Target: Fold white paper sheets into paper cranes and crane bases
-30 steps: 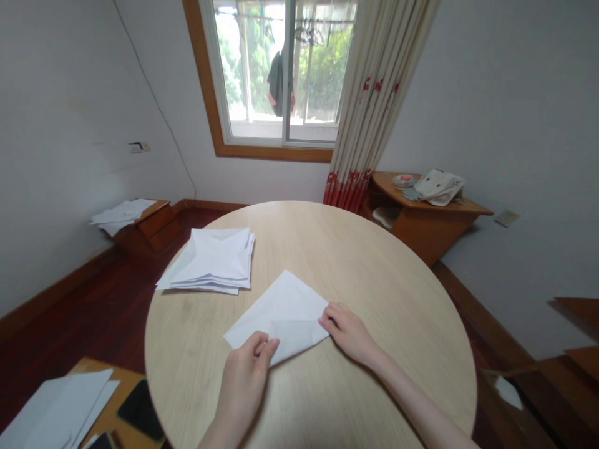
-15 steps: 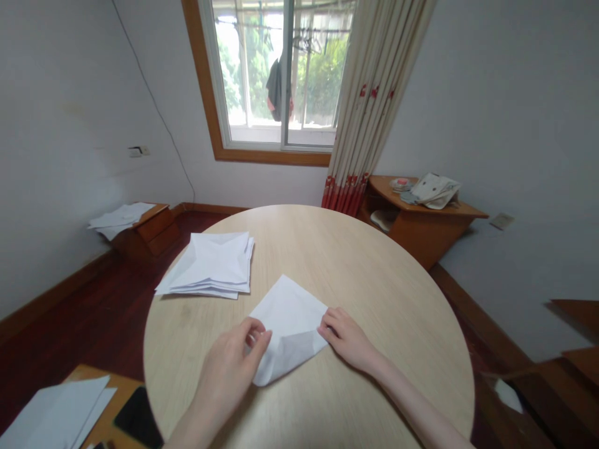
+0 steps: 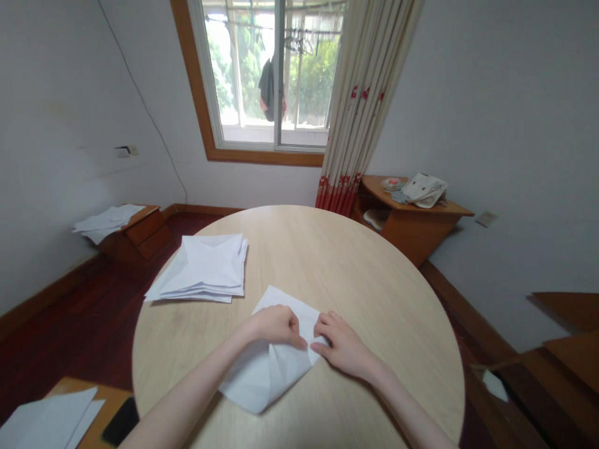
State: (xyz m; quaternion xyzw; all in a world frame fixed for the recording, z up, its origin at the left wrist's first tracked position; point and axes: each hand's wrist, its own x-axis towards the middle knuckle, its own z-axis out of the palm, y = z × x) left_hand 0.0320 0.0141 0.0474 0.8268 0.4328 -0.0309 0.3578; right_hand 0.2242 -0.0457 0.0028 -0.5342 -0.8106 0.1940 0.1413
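Observation:
A white sheet of paper [image 3: 250,377], partly folded, lies at an angle on the round table in front of me. My left hand [image 3: 278,325] reaches across it, fingers curled and thumb pressed down near the fold by the right corner. At that right corner, my right hand [image 3: 339,346] has bent fingers and thumb closed on the paper's edge. The two thumbs almost meet. Part of the sheet is hidden under my left hand and forearm. Beyond it to the left rests a stack of creased white paper [image 3: 210,265].
The round wooden table [image 3: 374,293] fills the middle. At lower left, more white sheets [image 3: 47,415] and a dark phone-like object [image 3: 119,421] lie on a low wooden surface. A corner cabinet [image 3: 412,231] with a cloth bag [image 3: 423,189] stands at back right, by the curtain [image 3: 365,106].
My left hand has moved right from the paper's left side to near its right corner. The sheet has shifted toward me and its fold looks different. My right hand stays at the right corner.

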